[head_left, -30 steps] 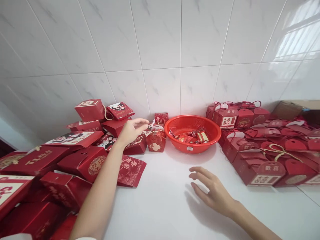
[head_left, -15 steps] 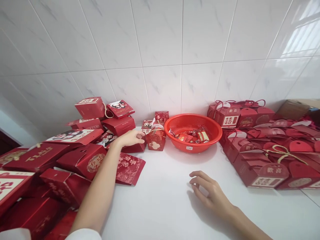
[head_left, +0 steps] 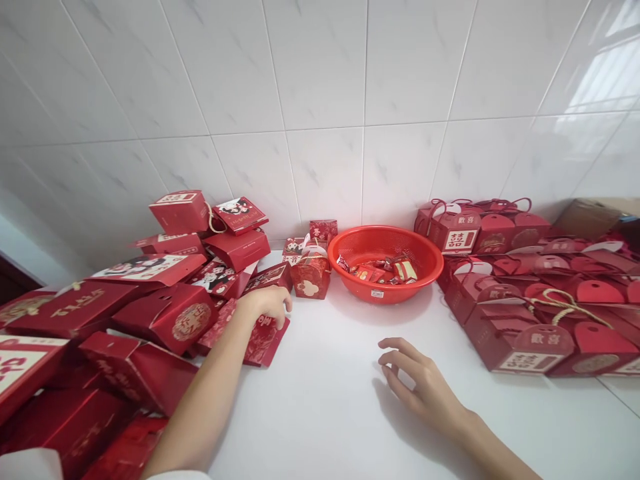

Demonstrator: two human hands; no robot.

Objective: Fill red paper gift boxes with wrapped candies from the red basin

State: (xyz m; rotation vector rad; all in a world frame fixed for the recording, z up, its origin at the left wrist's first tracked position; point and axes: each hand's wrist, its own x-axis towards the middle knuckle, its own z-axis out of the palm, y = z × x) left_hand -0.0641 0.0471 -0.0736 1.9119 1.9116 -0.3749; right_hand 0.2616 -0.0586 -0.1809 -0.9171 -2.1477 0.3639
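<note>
My left hand (head_left: 267, 303) is over a flat red gift box (head_left: 273, 347) with pale patterned lettering, at the right edge of the box heap. Its fingers bend down loosely at the box's upper part, and the contact at the fingertips is partly hidden. Just behind the hand lies a dark red box (head_left: 273, 277). A small upright gift box (head_left: 311, 277) with a white handle top stands beyond it. My right hand (head_left: 423, 380) hovers low over the white table, fingers half bent and apart, with nothing in it.
An orange-red plastic basket (head_left: 385, 292) with several wrapped sweets (head_left: 405, 268) stands near the tiled wall (head_left: 325, 67). Closed red boxes with cord handles (head_left: 535, 350) fill the right side. A loose heap of red boxes (head_left: 165, 313) covers the left.
My left hand has moved down and toward me, from beside the small upright box to the flat patterned box. My right hand has stayed in place.
</note>
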